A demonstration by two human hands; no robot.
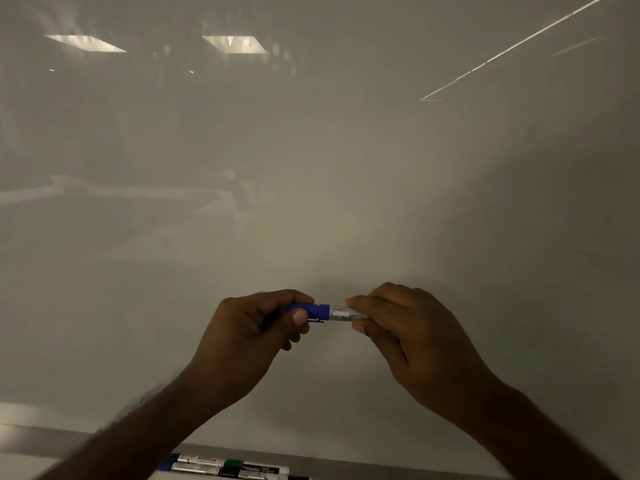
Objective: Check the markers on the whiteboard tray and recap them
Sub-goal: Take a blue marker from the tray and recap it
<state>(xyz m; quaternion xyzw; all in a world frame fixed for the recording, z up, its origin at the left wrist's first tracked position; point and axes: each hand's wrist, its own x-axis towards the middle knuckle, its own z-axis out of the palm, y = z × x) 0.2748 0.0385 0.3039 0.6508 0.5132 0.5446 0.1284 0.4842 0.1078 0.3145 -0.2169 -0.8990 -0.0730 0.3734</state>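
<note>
I hold a blue-capped marker (341, 313) level in front of the whiteboard (311, 168). My left hand (252, 334) grips its blue cap (313, 311), and my right hand (408, 334) grips the white barrel. The cap sits against the barrel. Whether it is fully seated, I cannot tell. On the whiteboard tray (363, 467) at the bottom lie other markers: a red-labelled one (197, 459), a blue-capped one (190, 467) and a green-capped one (256, 468). My left forearm hides their left ends.
The glossy board reflects ceiling lights (235, 45) at the top. A thin pale line (512, 46) runs diagonally across the upper right of the board. The tray's grey rail (41, 439) continues to the left.
</note>
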